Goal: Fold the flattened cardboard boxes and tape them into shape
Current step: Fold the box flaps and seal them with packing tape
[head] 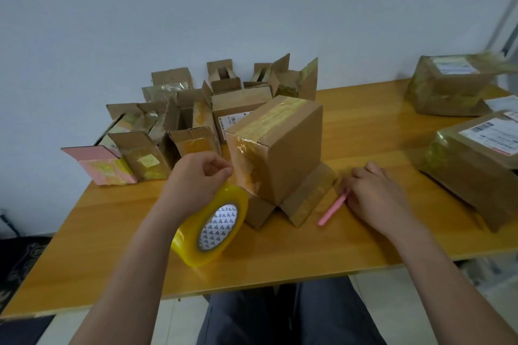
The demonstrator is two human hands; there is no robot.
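Observation:
A folded cardboard box [283,145] stands upside down on its open flaps in the middle of the wooden table [112,246], with yellowish tape across its top and left side. My left hand [199,179] pinches the tape strip next to the box's left face, above a big yellow tape roll [213,227] that stands on edge. My right hand [375,193] lies on the table to the right of the box, fingers on the upper end of a pink cutter [332,210].
Several taped, open-topped small boxes [179,123] crowd the table's back left, one of them pink [98,165]. Larger taped parcels [451,84] with labels sit at the right. The near table edge runs above my lap.

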